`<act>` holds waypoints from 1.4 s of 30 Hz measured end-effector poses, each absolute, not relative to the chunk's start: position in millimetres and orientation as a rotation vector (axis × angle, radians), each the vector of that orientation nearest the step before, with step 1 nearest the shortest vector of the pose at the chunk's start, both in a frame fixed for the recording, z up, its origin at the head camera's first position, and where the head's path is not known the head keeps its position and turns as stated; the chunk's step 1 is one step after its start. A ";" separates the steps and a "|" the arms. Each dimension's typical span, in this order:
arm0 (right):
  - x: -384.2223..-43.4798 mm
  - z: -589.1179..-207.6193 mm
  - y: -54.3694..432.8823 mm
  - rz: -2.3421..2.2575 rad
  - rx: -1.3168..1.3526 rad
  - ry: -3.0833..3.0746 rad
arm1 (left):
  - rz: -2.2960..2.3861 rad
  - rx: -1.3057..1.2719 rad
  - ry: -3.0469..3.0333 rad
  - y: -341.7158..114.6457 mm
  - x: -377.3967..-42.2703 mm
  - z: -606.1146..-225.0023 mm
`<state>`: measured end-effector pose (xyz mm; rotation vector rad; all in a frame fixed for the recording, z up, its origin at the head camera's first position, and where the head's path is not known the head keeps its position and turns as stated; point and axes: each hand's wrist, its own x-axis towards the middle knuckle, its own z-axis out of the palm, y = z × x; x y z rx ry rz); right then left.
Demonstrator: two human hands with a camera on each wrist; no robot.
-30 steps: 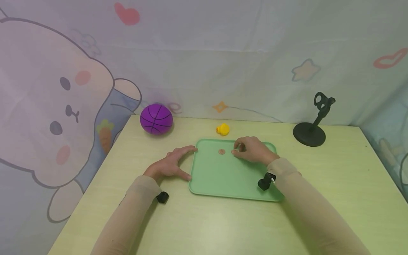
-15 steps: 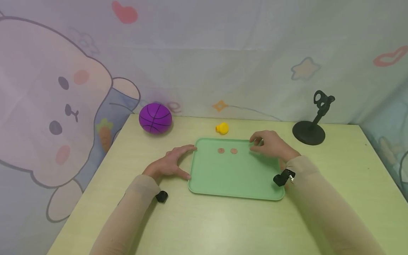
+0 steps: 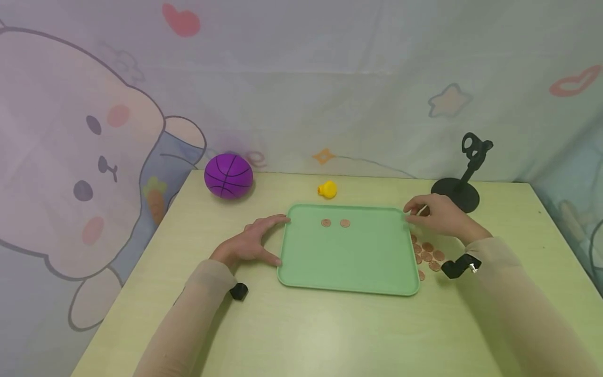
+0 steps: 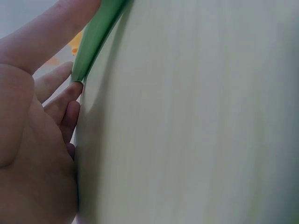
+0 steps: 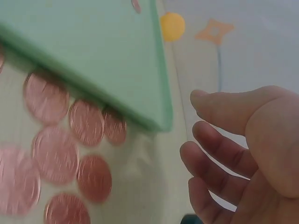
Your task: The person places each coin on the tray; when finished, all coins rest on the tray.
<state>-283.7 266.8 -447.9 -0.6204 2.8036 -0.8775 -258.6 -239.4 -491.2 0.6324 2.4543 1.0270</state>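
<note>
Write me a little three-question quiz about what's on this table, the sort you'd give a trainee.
1. How many coins lie on the green tray?
2. True or false: the left hand touches the green tray.
3. Which is nearest the right hand: A) purple ball, B) yellow toy, C) black stand?

Key:
1. Two.
2. True.
3. C.

Smooth plastic-looking tray [image 3: 348,262]; embossed metal-looking coins [image 5: 55,155]; faintly wood-grained table [image 3: 301,332]; creased cloth backdrop [image 3: 330,78]; matt stand [image 3: 464,184]
</note>
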 end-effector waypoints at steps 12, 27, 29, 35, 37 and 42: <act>-270.2 -462.3 303.5 -0.863 -0.634 2.606 | 1.018 0.649 2.463 -239.7 -260.0 -493.0; -264.4 -465.0 304.4 -0.916 -0.618 2.505 | 1.014 0.675 2.475 -240.7 -259.6 -495.1; -264.6 -466.4 304.1 -0.902 -0.619 2.519 | 1.019 0.665 2.469 -240.8 -259.8 -496.3; -265.3 -470.0 305.7 -0.857 -0.656 2.571 | 1.011 0.648 2.464 -241.0 -260.5 -497.5; -265.2 -470.1 306.5 -0.862 -0.659 2.581 | 1.014 0.643 2.463 -240.8 -260.9 -496.9; -265.7 -470.0 307.0 -0.890 -0.646 2.577 | 1.012 0.641 2.469 -240.5 -260.5 -494.8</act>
